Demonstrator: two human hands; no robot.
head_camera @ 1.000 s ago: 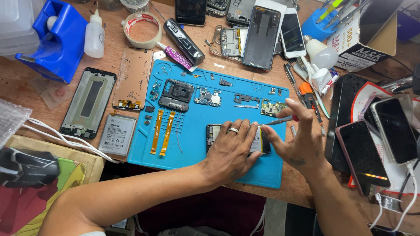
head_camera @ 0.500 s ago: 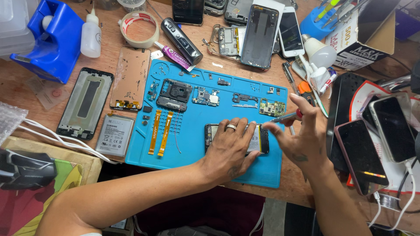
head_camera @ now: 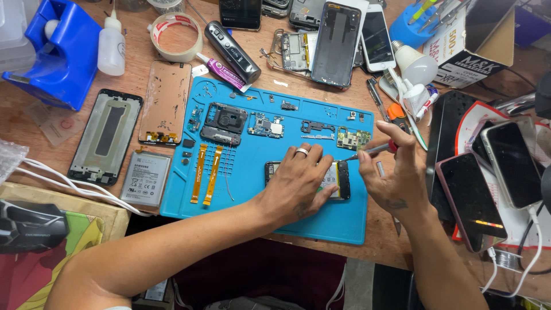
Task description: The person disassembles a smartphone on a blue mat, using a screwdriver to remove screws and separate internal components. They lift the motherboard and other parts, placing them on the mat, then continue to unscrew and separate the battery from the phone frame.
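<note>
Phone stripped, parts spread on the blue mat [head_camera: 252, 189]: left hand [head_camera: 298, 183] fingers flat, pinning the opened phone [head_camera: 338, 179] mid-frame, right hand [head_camera: 396, 178] fingers clamped on a screwdriver [head_camera: 373, 151], apparently at its top-edge screws.

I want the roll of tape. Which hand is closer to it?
Left. The left hand rests on the opened phone, below-right of the tape roll; the right hand is farther right.

The left hand [head_camera: 298, 183] lies flat, palm down, fingers spread and a ring on one, while the right hand [head_camera: 396, 172] is curled in a pinch, both forearms reaching forward.
</note>
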